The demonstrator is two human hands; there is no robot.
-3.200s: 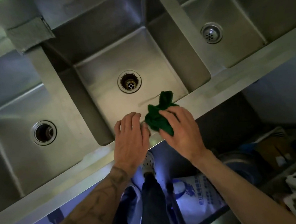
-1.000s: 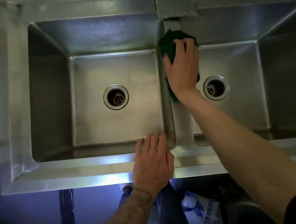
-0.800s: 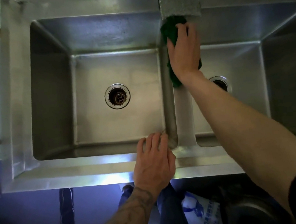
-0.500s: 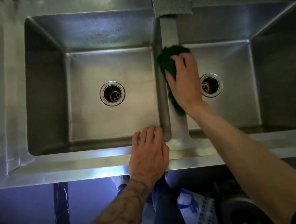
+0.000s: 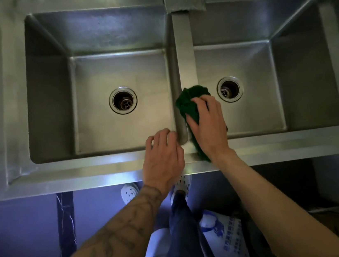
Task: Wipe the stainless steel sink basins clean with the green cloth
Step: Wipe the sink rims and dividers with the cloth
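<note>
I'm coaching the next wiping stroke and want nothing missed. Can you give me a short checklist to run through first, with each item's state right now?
1. Grip: the right hand holds the green cloth, fingers curled over it: ok.
2. Contact: the cloth lies pressed on the divider: ok.
3. Bracing: the left hand rests on the front rim, apart from the cloth: ok.
4. Drains: the left drain and the right drain are uncovered: ok.
5. Cleanliness: whether the left basin and the right basin are wiped clean: cannot tell.
</note>
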